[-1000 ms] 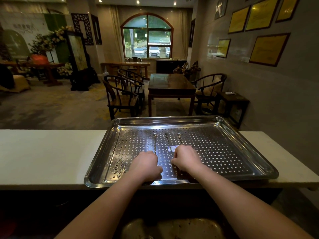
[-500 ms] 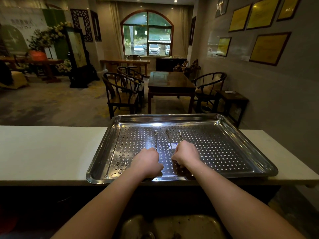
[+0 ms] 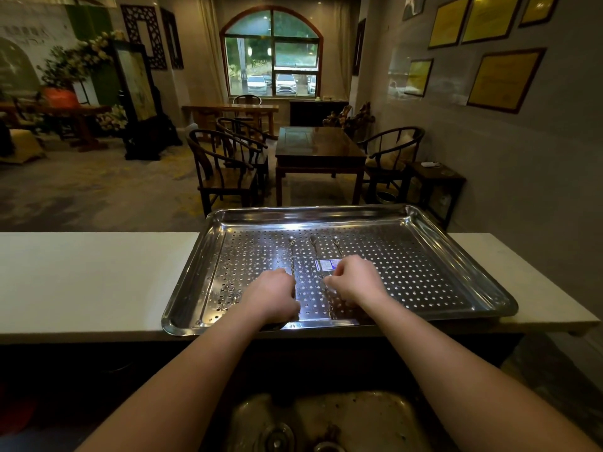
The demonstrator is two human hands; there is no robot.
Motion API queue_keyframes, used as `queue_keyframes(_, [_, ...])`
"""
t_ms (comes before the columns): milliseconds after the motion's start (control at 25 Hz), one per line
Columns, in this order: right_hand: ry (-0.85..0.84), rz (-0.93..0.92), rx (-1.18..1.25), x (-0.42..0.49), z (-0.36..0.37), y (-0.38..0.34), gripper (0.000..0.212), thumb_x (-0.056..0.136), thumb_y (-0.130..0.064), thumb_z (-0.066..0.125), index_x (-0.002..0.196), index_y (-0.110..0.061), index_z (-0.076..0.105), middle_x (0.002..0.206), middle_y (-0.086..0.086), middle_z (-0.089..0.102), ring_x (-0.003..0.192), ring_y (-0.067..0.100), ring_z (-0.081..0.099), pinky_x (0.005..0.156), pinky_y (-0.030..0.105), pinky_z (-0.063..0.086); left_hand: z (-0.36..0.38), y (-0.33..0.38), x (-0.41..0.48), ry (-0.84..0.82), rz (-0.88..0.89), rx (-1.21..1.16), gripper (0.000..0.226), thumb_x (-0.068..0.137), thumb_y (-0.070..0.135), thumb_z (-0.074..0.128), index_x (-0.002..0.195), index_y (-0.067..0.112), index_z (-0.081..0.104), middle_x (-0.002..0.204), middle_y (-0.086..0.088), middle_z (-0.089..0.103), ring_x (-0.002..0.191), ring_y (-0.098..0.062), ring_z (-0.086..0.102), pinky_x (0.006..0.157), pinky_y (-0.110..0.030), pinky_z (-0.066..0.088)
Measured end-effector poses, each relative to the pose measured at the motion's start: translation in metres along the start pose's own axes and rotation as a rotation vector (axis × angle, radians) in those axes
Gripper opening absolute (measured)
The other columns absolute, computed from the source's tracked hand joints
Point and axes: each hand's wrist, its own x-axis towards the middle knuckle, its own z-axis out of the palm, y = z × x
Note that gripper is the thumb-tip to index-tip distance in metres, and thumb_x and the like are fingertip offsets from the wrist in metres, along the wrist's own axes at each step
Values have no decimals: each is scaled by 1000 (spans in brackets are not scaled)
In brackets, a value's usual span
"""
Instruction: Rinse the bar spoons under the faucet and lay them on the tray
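A perforated steel tray [image 3: 456, 256] sits on the white counter [image 3: 91, 275]. Three thin bar spoons lie lengthwise in it, side by side: the left spoon [image 3: 292, 256], the middle spoon [image 3: 315, 251] and the right spoon [image 3: 337, 247]. My left hand [image 3: 272, 296] is curled round the near end of the left spoon. My right hand [image 3: 354, 278] pinches the middle spoon's shaft with curled fingers and covers the near part of the right spoon. All three spoons rest on the tray floor. No faucet is in view.
A worn metal sink [image 3: 326, 419] with a drain [image 3: 275, 438] lies directly below me, in front of the counter. Beyond the counter stand a dark wooden table [image 3: 318, 145] and chairs [image 3: 225, 168]. The right wall [image 3: 522, 177] runs close to the tray's right end.
Both hands stay curled at the near ends of the spoons, barely shifting. The view has tipped down a little, so more of the sink shows.
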Motion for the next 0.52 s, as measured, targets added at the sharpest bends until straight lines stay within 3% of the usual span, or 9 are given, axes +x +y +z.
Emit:
queue_keyframes(120, [78,-30,-39,-10,-15,16,18,87,-32,69,82,-16,74,79,2,73,79,18,68,66,28,48,-1,-2,0,5,2,3,16,71,28,67,80,16,63,93,-4,58,90,-26,59,76,-38,54])
queue_keyframes(320, [94,-44,-159,-18,-27,33,14,88,-21,64,85,-13,75,80,5,74,77,21,68,64,29,50,-2,0,0,25,-16,-26,15,70,26,68,82,17,65,92,-3,62,87,-25,61,74,-35,54])
queue_keyframes(440, [56,-40,-155,-20,-27,36,13,88,-18,63,86,-13,75,81,4,74,74,18,68,60,29,51,0,-2,-1,15,-22,-56,20,71,29,69,88,18,66,98,-2,63,90,-23,61,77,-35,54])
queue_keyframes(520, [56,-51,-125,-22,-32,34,11,90,-19,64,87,-17,75,80,0,73,71,12,66,56,25,51,-1,-5,-3,9,-45,-98,31,74,32,68,103,19,67,107,-2,64,96,-22,62,83,-39,55])
